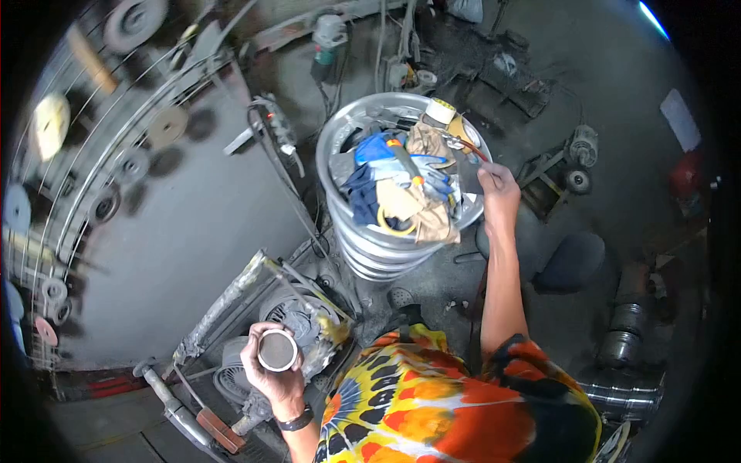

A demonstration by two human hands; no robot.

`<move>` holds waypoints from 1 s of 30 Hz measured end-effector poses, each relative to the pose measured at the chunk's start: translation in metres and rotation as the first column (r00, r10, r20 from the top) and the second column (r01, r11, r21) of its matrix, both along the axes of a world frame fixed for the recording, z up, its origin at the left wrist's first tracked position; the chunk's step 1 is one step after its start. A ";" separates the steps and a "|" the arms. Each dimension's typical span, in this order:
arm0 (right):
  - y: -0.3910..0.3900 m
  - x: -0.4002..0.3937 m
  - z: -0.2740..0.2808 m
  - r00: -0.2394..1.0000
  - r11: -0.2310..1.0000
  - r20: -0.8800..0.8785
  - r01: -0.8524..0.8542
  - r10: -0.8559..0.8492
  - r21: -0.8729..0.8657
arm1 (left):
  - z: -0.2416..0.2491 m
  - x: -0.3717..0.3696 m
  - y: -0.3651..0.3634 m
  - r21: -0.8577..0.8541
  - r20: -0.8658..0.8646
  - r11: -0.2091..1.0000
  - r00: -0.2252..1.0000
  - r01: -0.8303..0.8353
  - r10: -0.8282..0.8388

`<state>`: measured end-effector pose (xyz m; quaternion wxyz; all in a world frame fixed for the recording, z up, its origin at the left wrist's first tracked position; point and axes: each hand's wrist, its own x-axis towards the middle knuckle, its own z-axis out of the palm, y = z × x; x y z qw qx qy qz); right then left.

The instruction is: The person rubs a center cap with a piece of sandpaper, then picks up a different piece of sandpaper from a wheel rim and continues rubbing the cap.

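My left hand (270, 370) is closed around a small round white-rimmed container (278, 350) with a flat grey-brown face turned up. It is held low, in front of a dusty motor-like machine (297, 316). My right hand (500, 181) is closed at the right rim of a metal drum (340, 204). From its fingers a thin red-handled tool (472, 150) points toward the items on top; its tip is hard to make out. Cloths, work gloves (436, 179), a yellow tape ring (395, 224) and a white-and-yellow roll (441, 111) are heaped on the drum.
Grinding wheels and discs (167, 126) hang on a wire rack at the left. An angle grinder (329, 38) hangs beyond the drum, with cables nearby. A dark stool seat (573, 262) and a shiny metal cylinder (625, 390) stand at the right.
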<state>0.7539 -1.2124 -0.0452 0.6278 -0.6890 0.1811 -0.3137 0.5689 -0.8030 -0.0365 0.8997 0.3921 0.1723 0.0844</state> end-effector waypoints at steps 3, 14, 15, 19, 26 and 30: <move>-0.022 0.064 -0.007 0.987 0.987 0.023 -0.160 0.159 0.023 | 0.005 0.048 -0.074 -0.085 -0.086 0.996 0.996 0.004 -0.012; -0.113 0.096 -0.020 0.870 0.772 -0.450 -0.425 0.202 -0.473 | 0.004 0.115 -0.186 0.095 -0.324 0.989 0.943 0.116 -0.079; -0.115 0.080 -0.018 0.841 0.745 -0.516 -0.447 0.162 -0.495 | 0.004 0.124 -0.191 0.094 -0.319 0.991 0.946 0.100 -0.065; -0.106 0.036 -0.042 0.730 0.310 -0.628 -0.684 0.270 -0.661 | 0.006 0.155 -0.212 0.066 -0.275 0.993 0.958 0.101 -0.079; -0.094 0.106 -0.010 0.894 0.620 -0.217 -0.431 0.392 -0.655 | 0.011 0.177 -0.236 0.173 -0.262 0.960 0.950 0.218 -0.169; -0.064 0.142 -0.007 0.680 0.198 -0.469 -0.663 0.564 -0.722 | 0.014 0.181 -0.240 0.218 -0.290 0.955 0.948 0.200 -0.132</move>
